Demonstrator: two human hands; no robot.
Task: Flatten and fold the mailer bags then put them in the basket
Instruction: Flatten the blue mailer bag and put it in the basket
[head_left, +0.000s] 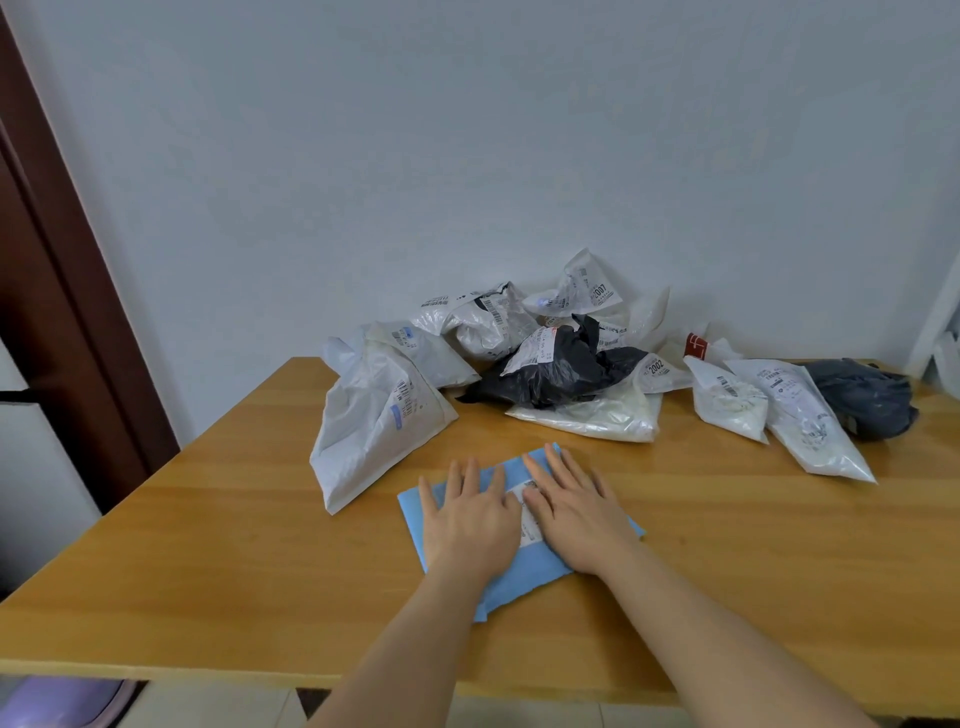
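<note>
Your left hand (470, 525) and right hand (576, 512) both lie flat, palms down, on the blue mailer bag (524, 571), side by side and nearly touching at the thumbs. Fingers are straight and released on both hands, pressing, gripping nothing. The blue bag lies flat on the desk (208, 519) near the front edge, turned at an angle; it sits under your palms and fingers, with its far corner poking out just past your right fingers (550, 467) and its left edge showing just beside your left little finger. Your left fingers (465, 480) point away from you and end on the bag's upper part. A white shipping label (527, 512) on the bag shows in the gap between the two hands, partly covered. The bag's near end sticks out below your wrists toward you. Behind it, apart from the blue bag, a large white mailer bag (369, 415) lies to the left, a crumpled black mailer bag (556, 371) sits on a flat white one in the middle among more white bags against the wall, and white bags (800, 421) plus a dark bag (862, 397) lie to the right. A purple object (62, 701) shows below the desk's front left edge; can't tell what it is.
</note>
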